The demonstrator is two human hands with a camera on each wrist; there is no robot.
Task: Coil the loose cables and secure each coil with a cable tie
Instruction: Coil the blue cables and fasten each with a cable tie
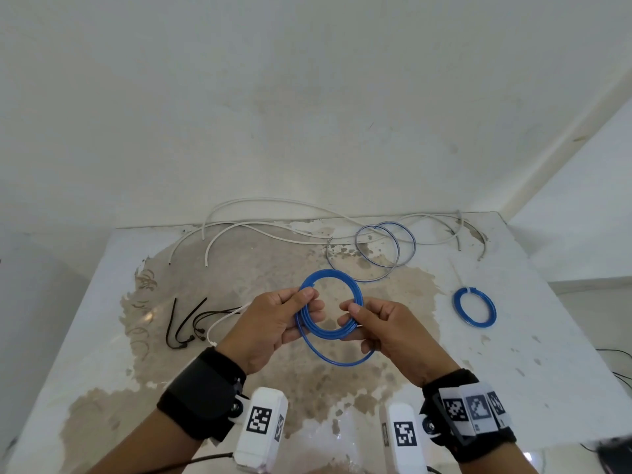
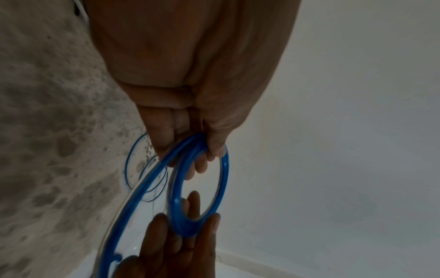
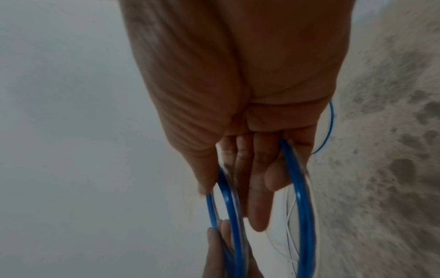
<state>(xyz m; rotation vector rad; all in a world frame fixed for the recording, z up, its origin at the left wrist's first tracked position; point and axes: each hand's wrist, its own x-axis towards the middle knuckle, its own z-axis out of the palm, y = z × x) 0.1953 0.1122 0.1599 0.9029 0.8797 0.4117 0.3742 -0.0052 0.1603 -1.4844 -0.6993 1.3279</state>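
Note:
Above the table's middle I hold a blue cable coil (image 1: pixel 330 272) between both hands. My left hand (image 1: pixel 309 302) pinches its left side with thumb over curled fingers. At its right side my right hand (image 1: pixel 352 313) pinches the turns together. One looser turn (image 1: pixel 342 363) hangs lower than the others. The left wrist view shows the coil (image 2: pixel 223 169) under my left thumb, with right fingertips (image 2: pixel 212 225) on its far side. In the right wrist view the blue turns (image 3: pixel 302 197) pass through my right fingers (image 3: pixel 259 197). Black cable ties (image 1: pixel 170 323) and a white tie (image 1: pixel 225 316) lie at the left.
A tied blue coil (image 1: pixel 458 307) lies at the right of the worn white table (image 1: pixel 513 371). Thin blue-grey cable loops (image 1: pixel 398 249) and long white cables (image 1: pixel 273 200) sprawl along the back edge by the wall. The table's right edge drops off beyond the tied coil.

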